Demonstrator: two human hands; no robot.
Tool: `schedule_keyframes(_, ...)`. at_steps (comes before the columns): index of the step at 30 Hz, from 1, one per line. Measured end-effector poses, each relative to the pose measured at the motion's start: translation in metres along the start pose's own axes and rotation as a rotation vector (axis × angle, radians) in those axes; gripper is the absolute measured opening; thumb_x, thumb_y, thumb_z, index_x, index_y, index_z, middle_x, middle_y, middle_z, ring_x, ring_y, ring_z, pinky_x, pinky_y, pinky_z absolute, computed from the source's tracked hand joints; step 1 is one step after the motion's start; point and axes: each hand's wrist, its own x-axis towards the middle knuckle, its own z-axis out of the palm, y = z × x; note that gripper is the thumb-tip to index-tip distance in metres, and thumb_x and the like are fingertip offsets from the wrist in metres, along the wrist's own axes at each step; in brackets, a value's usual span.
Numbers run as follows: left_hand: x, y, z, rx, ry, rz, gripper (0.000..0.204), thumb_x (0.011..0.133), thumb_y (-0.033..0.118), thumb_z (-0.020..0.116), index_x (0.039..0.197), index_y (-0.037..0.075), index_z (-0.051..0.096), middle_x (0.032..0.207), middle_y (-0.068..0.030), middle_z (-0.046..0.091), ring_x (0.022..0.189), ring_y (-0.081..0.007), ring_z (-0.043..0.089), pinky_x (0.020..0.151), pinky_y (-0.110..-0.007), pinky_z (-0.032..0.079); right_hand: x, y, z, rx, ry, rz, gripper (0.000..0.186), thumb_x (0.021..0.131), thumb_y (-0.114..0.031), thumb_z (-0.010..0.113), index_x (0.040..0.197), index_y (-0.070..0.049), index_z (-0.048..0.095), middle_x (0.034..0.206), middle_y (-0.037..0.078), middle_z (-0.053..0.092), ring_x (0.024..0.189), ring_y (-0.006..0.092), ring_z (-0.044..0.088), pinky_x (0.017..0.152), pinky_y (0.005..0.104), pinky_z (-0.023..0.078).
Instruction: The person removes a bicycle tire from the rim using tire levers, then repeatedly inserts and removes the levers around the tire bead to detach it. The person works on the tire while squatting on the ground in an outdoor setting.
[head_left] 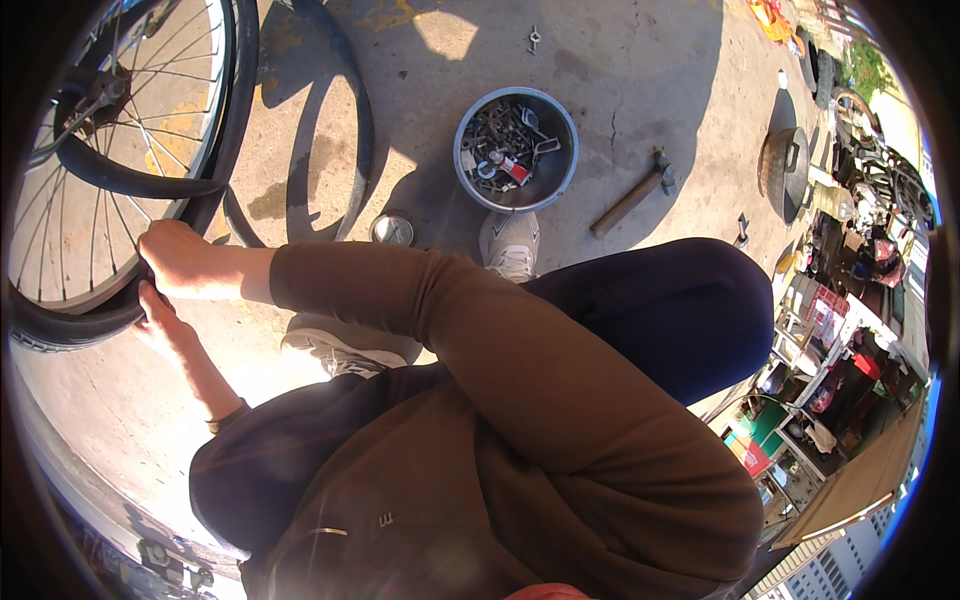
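Note:
At the left stands a spoked bicycle wheel with a black tyre round its rim. My right hand reaches across my body, its fingers closed on the tyre's near side. Just below it my left hand grips the same stretch of tyre, thumb towards the rim. What the fingertips press on is hidden. A black inner tube hangs out of the wheel, one part crossing the spokes and another looping down to the ground.
A metal bowl of small parts and tools stands ahead of my shoe. To its right lies a hammer. A small round tin sits nearer the wheel. Farther right are a dark lidded pan and cluttered shelves.

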Motion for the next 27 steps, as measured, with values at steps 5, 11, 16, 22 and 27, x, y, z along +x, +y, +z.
schedule_keyframes(5,-0.006,-0.001,0.01,-0.013,-0.017,-0.008,0.052,0.086,0.025,0.07,0.122,-0.009,0.054,0.113,-0.017,0.065,0.094,-0.0178,0.064,0.077,-0.028,0.053,-0.005,0.005,-0.005,0.034,0.053,0.026,0.009,0.068,-0.004,0.068,0.069,0.005,0.065,0.074,0.026,0.064,0.077,0.0427,0.065,0.068,0.047,0.051)
schedule_keyframes(11,0.001,-0.006,0.001,0.004,-0.012,-0.027,0.051,0.085,0.024,0.071,0.12,-0.009,0.055,0.109,-0.0168,0.066,0.091,-0.0177,0.065,0.076,-0.028,0.053,-0.007,-0.001,-0.007,0.07,0.04,-0.005,0.008,0.071,-0.003,0.066,0.072,0.004,0.064,0.077,0.026,0.063,0.079,0.0416,0.065,0.069,0.0469,0.051)
schedule_keyframes(16,-0.002,-0.008,0.01,-0.032,-0.024,-0.008,0.056,0.084,0.024,0.072,0.125,-0.009,0.052,0.116,-0.0186,0.063,0.096,-0.0193,0.064,0.077,-0.028,0.053,-0.012,-0.002,-0.02,0.032,0.073,-0.053,0.008,0.073,-0.004,0.068,0.075,0.003,0.064,0.081,0.023,0.062,0.081,0.0393,0.064,0.072,0.0469,0.05)
schedule_keyframes(22,-0.01,-0.005,0.008,-0.12,0.043,0.079,0.062,0.083,0.022,0.075,0.13,-0.007,0.047,0.122,-0.0153,0.058,0.097,-0.0172,0.059,0.08,-0.027,0.049,-0.036,-0.021,-0.103,0.17,0.31,-0.05,0.019,0.081,-0.006,0.074,0.084,0.0,0.056,0.072,0.011,0.06,0.065,0.0233,0.063,0.059,0.0343,0.049)
schedule_keyframes(27,0.0,-0.016,0.004,-0.21,-0.048,0.035,0.07,0.083,0.015,0.075,0.138,-0.009,0.038,0.136,-0.0214,0.049,0.119,-0.0251,0.053,0.105,-0.036,0.045,-0.076,-0.009,-0.201,-0.045,0.763,0.028,0.019,0.091,-0.004,0.066,0.091,-0.003,0.047,0.067,0.0,0.051,0.058,0.0063,0.049,0.053,0.0233,0.041)
